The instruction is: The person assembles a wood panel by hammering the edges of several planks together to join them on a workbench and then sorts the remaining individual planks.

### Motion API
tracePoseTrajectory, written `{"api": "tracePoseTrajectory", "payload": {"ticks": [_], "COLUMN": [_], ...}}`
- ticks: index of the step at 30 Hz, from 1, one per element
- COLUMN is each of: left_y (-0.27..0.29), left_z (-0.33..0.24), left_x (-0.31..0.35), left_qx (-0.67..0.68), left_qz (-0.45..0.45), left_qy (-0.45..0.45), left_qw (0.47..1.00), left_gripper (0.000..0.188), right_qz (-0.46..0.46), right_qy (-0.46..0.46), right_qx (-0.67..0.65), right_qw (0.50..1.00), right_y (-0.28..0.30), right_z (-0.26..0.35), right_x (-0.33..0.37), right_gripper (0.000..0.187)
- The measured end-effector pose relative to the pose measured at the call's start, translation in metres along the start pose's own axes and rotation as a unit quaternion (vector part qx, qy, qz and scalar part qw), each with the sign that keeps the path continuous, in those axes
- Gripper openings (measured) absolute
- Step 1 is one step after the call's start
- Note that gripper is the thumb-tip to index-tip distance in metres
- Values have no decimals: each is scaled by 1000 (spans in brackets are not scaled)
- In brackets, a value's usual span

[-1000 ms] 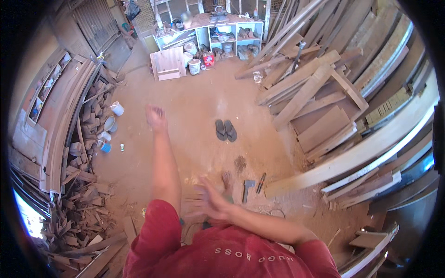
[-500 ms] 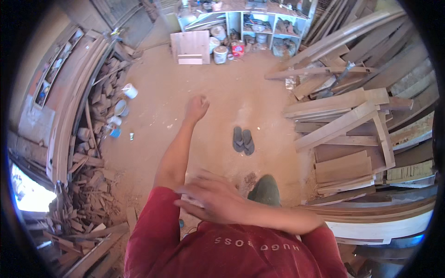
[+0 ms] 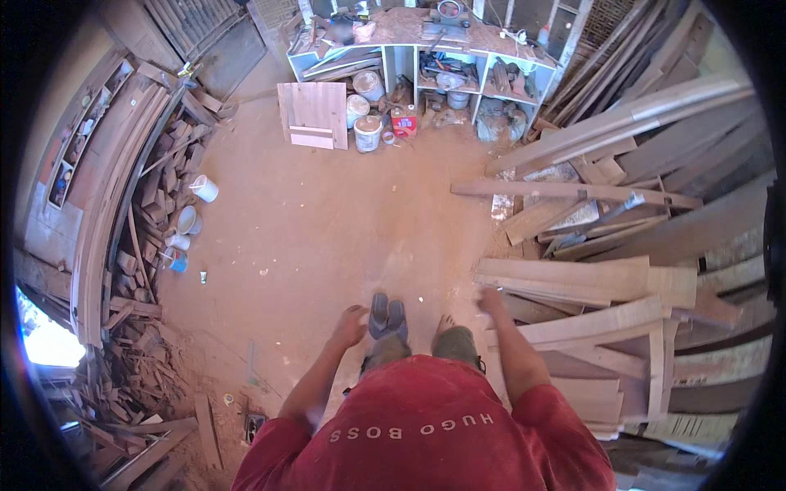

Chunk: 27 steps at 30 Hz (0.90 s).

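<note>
My left hand (image 3: 350, 326) hangs beside my left leg, its fingers curled in, and I see nothing in it. Just right of it is a pair of dark flip-flops (image 3: 386, 315) on the dusty floor. My left leg reaches down to them, so how the foot sits on them is partly hidden. My bare right foot (image 3: 444, 322) shows below the green trouser leg. On the other side, my right hand (image 3: 491, 301) hangs close to the stacked boards (image 3: 585, 278). Its fingers are smeared by motion, and nothing held can be made out.
Wood offcuts (image 3: 151, 335) are heaped along the left, with a white bucket (image 3: 204, 188) at their edge. At the back stands a cluttered shelf unit (image 3: 401, 65), fronted by a wooden panel (image 3: 315, 110) and a red can (image 3: 404, 121). Long planks (image 3: 622, 123) lean at the right.
My right arm has come off my left arm and now hangs at my right side. My left hand has dropped from in front of me. The flip-flops are now much closer, at my left foot.
</note>
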<state>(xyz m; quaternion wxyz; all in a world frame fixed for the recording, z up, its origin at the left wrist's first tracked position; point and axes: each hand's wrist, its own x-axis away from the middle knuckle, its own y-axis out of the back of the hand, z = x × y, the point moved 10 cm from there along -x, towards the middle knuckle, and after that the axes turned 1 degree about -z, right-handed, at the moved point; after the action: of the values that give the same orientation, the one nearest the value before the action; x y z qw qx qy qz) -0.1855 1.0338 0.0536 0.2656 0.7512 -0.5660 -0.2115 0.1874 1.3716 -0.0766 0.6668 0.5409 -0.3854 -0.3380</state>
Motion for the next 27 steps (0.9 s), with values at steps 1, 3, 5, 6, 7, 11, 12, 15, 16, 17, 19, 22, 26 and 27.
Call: {"api": "tracePoseTrajectory", "payload": {"ticks": [1,3,5,6,7,11,12,15,16,17,19,22,26,27], "left_y": [59,97,82,80,59,1,-12,-24,-18,18,46,140,226,225], "left_z": [93,180,228,238,230,249,261,295,300,317,303,215,171,178], "left_x": [97,203,277,291,267,189,159,55,12,-34,-181,-361,-480,-483], "left_qx": [-115,-138,55,-56,-137,-64,-58,25,-5,-53,-58,108,156,163], "left_qz": [-58,-112,-152,-65,-57,-56,-62,-43,-22,-44,-101,-180,-276,-303], "left_qy": [134,360,626,665,687,653,653,635,630,584,460,406,363,378], "left_qw": [983,916,763,742,711,752,752,771,777,809,880,889,876,859], "left_gripper": [45,40,44,52,54,65,65,75,77,75,67,53,45,44], "right_qz": [29,62,129,128,106,174,169,239,249,214,138,93,113,71], "right_qy": [-25,-3,-55,-46,-144,-98,-92,19,47,94,155,129,124,135], "right_qx": [-179,-127,-73,-67,-45,-11,-8,-48,-47,-121,-193,-230,-235,-223], "right_qw": [983,990,987,988,983,980,981,970,966,965,959,960,957,963], "right_y": [-36,-18,2,17,34,24,22,-4,3,10,33,91,116,123], "right_z": [89,81,36,34,-4,-2,1,77,113,156,175,230,300,318], "right_x": [20,-1,-32,-57,-74,-164,-199,-292,-320,-357,-439,-549,-735,-777], "right_gripper": [27,26,31,31,37,54,54,57,55,51,43,36,28,26]}}
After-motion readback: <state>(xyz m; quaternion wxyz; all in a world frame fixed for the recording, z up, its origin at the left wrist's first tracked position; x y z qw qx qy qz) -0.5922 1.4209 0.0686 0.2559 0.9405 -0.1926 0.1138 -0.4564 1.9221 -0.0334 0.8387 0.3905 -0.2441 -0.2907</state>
